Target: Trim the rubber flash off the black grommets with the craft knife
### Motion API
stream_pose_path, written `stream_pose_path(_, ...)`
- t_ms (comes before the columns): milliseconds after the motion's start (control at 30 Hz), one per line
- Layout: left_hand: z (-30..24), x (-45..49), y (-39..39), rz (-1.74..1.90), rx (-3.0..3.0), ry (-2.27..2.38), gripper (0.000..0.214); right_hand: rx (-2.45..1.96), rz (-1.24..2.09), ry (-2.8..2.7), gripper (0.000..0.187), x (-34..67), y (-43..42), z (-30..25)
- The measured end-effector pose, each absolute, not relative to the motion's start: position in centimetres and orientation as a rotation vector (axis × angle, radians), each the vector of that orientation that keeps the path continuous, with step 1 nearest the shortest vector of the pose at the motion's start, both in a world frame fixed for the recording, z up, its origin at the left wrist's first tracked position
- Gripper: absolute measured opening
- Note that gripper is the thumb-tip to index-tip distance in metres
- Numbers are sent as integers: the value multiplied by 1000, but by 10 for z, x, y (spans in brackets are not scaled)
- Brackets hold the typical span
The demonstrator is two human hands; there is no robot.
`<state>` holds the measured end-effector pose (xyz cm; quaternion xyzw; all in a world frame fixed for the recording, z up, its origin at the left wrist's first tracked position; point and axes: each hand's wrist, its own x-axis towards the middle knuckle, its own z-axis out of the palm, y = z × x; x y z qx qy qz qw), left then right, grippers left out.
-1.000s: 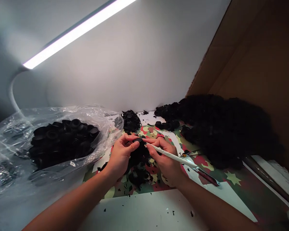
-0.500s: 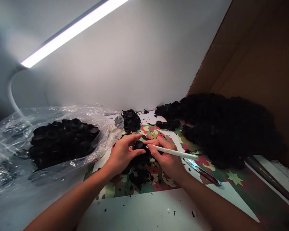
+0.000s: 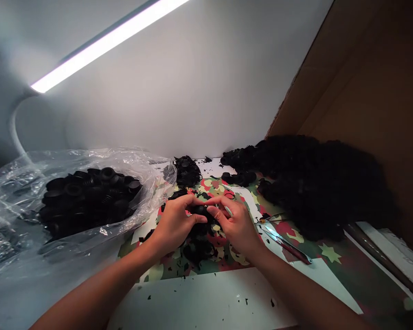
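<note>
My left hand (image 3: 174, 224) and my right hand (image 3: 237, 227) meet over a camouflage-patterned mat (image 3: 333, 256). Between their fingertips they pinch a small round black rubber part (image 3: 199, 211). The left thumb and forefinger curl round its left side. The right fingers press on its right side, and a short pale bit of a white stick tool (image 3: 228, 211) shows among them; the rest of the stick is hidden. Under the hands lies a small heap of black parts and trimmings (image 3: 198, 247).
A clear plastic bag (image 3: 24, 183) holding several black round parts (image 3: 89, 197) lies at the left. A big pile of black parts (image 3: 313, 183) fills the right, against a cardboard wall (image 3: 365, 91). A red-handled blade (image 3: 285, 243) lies right of my hand. A lamp bar (image 3: 106, 46) glows above.
The long white stick, which stuck out to the right of my right hand, has swung almost out of sight. Both hands have closed in tighter on the black part.
</note>
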<state>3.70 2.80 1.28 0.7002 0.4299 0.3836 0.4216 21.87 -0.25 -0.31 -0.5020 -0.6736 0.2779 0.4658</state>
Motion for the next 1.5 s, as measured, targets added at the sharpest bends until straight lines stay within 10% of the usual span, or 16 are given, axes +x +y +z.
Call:
stream_pose_path(267,10,41,24,971,1796,1130,10,-1239,394,-1738,14,212,-7,-8)
stream_pose_path(733,2,40,33,1021,1371,1015,22,-1248,861,-1514,59,241,18,-17)
stream_pose_path(967,-3,39,33,969,1608,1003,17,-1139,612,-1728,14,219,7,-5)
stream_pose_path(1500,-7,44,29,1054,1535,841,23,-1252,926,-1404,20,233,23,-18)
